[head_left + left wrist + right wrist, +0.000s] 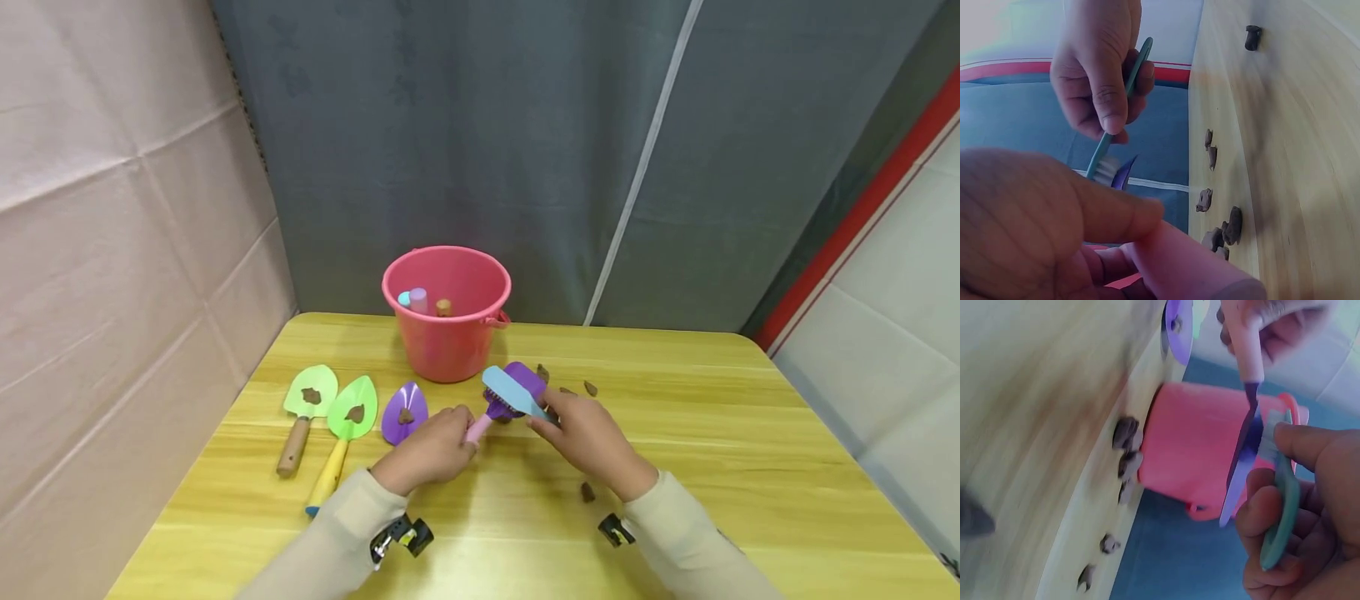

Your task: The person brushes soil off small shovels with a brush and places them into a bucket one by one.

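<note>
My left hand (431, 450) grips the pink handle (1188, 262) of a small purple hand shovel, its blade (531, 377) raised above the table. In my right hand (592, 433) is a blue-green brush (510, 387) with white bristles (1269, 434). The bristles meet the purple blade in the right wrist view. Beneath and beyond the hands, several small brown pieces lie on the table, one dark piece (587, 492) nearer the right wrist. Left of my left hand lies another purple shovel (392, 421) with a brown piece on its blade; its handle is hidden.
A pink bucket (450, 350) stands at the back, handle ends poking up inside. At left lie a pale green trowel (321, 379) with a wooden handle and a green one (360, 390) with a yellow handle, each bearing a brown piece. A grey curtain (450, 125) hangs behind the table.
</note>
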Tool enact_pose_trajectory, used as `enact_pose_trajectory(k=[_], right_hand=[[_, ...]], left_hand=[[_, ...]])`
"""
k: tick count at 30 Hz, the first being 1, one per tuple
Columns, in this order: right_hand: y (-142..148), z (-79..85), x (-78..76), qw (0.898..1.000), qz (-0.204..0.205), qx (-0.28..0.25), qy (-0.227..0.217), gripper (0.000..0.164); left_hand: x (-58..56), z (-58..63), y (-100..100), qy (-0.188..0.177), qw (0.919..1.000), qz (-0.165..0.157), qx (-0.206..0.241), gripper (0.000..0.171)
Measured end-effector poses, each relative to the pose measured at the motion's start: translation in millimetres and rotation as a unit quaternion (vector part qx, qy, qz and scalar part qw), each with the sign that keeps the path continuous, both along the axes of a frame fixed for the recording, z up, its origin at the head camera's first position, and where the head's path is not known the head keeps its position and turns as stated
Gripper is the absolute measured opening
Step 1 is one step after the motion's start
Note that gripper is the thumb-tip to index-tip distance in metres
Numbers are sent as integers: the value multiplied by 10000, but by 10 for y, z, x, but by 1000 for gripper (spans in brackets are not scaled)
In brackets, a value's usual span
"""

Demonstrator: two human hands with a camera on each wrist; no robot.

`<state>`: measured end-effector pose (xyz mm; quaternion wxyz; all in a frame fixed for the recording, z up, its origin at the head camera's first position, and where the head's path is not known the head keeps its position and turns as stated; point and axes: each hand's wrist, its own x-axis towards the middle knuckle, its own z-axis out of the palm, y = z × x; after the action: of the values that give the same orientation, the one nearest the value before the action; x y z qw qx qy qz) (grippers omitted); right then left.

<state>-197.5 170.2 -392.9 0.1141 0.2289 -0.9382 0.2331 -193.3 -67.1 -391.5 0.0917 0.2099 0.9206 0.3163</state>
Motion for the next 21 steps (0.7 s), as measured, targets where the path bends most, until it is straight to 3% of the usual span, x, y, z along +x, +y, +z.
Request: enact_pose_trajectory(k=[8, 11, 16, 21], right_hand=[[282, -109, -150, 9977, -388, -372, -415, 13], [400, -159, -200, 9960, -603, -447, -489, 14], [559, -168, -221, 9933, -925, -478, -502, 16], [607, -155, -203, 9926, -911, -570, -573, 17]], left_hand=[[17, 10, -43, 18, 10000, -51, 25, 12], [38, 88, -111, -301, 9992, -154, 189, 11], [58, 437, -248, -919, 9927, -253, 742, 11], [-29, 934, -407, -422, 9944, -51, 973, 15]])
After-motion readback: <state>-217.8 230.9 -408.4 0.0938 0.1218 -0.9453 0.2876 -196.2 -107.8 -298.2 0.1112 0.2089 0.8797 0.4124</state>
